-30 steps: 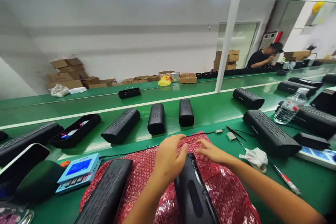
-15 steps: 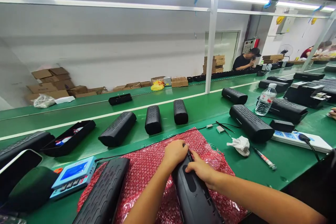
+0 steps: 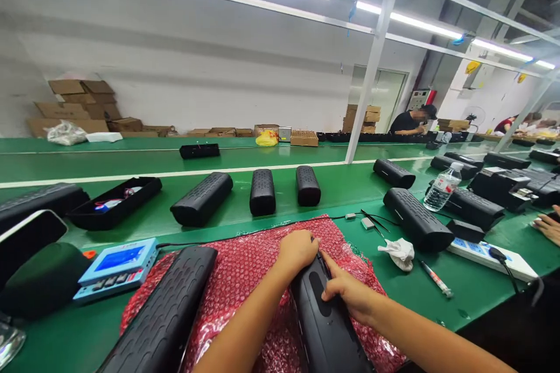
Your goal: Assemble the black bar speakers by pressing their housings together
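Observation:
A black speaker housing [image 3: 321,326] lies lengthwise on red bubble wrap [image 3: 245,268], its far end turned away from me. My left hand [image 3: 300,247] is curled over that far end, fingers wrapped down over its edge. On the right side, my right hand [image 3: 347,291] grips the housing, the thumb resting near a dark oval panel on top. Whatever the fingertips touch underneath is hidden. Left of my left forearm, a second black housing [image 3: 164,309] with a scale-patterned face lies on the wrap.
A light-blue tester [image 3: 118,268] with a screen stands at left. Several black housings [image 3: 203,198] sit along the green bench. At right are a water bottle [image 3: 441,186], crumpled tissue [image 3: 400,253], a syringe-like tube [image 3: 436,278], a power strip [image 3: 494,259] and another person's hand [image 3: 549,226].
The camera view has tilted and shifted slightly. Both hands keep their hold on the housing; my right hand sits slightly lower along its side.

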Tool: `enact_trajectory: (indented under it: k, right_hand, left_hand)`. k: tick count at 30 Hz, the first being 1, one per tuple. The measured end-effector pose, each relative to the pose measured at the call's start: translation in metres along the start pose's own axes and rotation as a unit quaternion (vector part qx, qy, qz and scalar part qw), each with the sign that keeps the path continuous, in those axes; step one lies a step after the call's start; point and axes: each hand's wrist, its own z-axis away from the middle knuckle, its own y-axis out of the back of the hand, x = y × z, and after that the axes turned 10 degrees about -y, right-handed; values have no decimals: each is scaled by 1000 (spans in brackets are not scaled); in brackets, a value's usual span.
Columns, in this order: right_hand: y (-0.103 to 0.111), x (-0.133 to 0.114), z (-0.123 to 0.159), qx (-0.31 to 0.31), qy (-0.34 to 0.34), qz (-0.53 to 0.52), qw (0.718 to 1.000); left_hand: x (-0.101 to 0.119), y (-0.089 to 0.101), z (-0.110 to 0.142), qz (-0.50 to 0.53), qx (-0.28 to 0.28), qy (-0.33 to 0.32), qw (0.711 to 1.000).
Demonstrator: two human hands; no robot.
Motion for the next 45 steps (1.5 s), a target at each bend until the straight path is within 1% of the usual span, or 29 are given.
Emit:
enact_trajectory:
  k: [3, 7, 9, 12, 14, 19, 23, 25, 28, 30, 33, 34, 35, 38, 42, 45]
  right_hand:
    - [-2, 2, 2, 25, 3, 21, 999]
    - [-8, 2, 1, 68, 25, 40, 997]
    - [-10, 2, 1, 68, 18, 34, 997]
    - [-9, 2, 0, 53, -6, -18, 998]
    - [-9, 2, -2, 56, -13, -35, 998]
    - [-12, -4, -8, 88, 1, -3, 996]
    - [-16, -9, -12, 110, -15, 12, 994]
    - [-15, -8, -13, 111, -11, 16, 994]
    - [-9, -4, -12, 93, 6, 13, 996]
    - [-3, -3, -8, 53, 8, 9, 999]
    - [5, -3, 0, -28, 8, 6, 1000]
    - [7, -3, 1, -43, 12, 11, 999]
    - [7, -2, 2, -46, 14, 23, 999]
    - [5, 3, -1, -12, 24, 58, 998]
    - [4, 13, -6, 27, 23, 50, 998]
    - [11, 21, -9, 55, 61, 53, 995]
  left_hand:
    - [1, 0, 1, 9, 5, 5, 1000]
    - [3, 1, 2, 16, 6, 8, 1000]
    - [3, 2, 2, 16, 4, 9, 1000]
    - [4, 3, 2, 14, 0, 12, 1000]
    - [4, 3, 2, 12, 0, 12, 1000]
    - [3, 0, 2, 8, 1, 15, 1000]
    - [2, 0, 2, 9, 2, 15, 1000]
    - [2, 1, 3, 10, 3, 15, 1000]
    - [3, 3, 4, 12, 4, 16, 1000]
    - [3, 3, 5, 14, 6, 16, 1000]
    - [3, 3, 4, 19, 11, 13, 1000]
    - [3, 2, 4, 20, 13, 12, 1000]
    - [2, 2, 4, 21, 15, 10, 1000]
    - [2, 1, 4, 22, 20, 8, 1000]
    - [4, 3, 7, 21, 8, 18, 1000]
    - [6, 5, 9, 23, -5, 21, 999]
